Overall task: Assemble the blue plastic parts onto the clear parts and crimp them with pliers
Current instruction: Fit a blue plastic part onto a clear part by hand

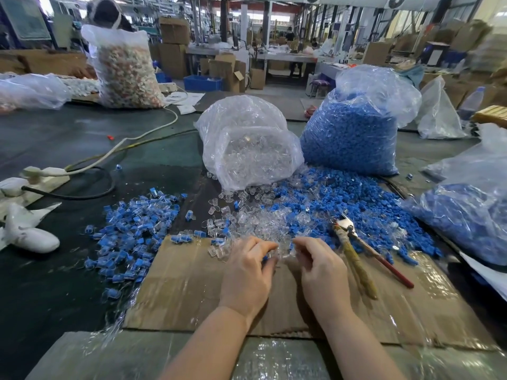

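My left hand [248,272] and my right hand [319,266] meet over a sheet of cardboard [175,294]. Between their fingertips they pinch a clear part [285,249]; a bit of blue shows under my left fingers. Just beyond lies a pile of loose clear parts [247,218], and to its right a pile of loose blue parts [365,209]. A heap of joined blue-and-clear pieces [129,231] lies to the left. The pliers [356,256], with a wrapped handle and a red handle, lie on the cardboard to the right of my right hand.
A clear bag of clear parts [247,144] and a bag of blue parts [354,133] stand behind the piles. Another bag of blue pieces [466,215] lies at the right. A power strip with cables [41,176] and white gloves [27,231] lie at the left.
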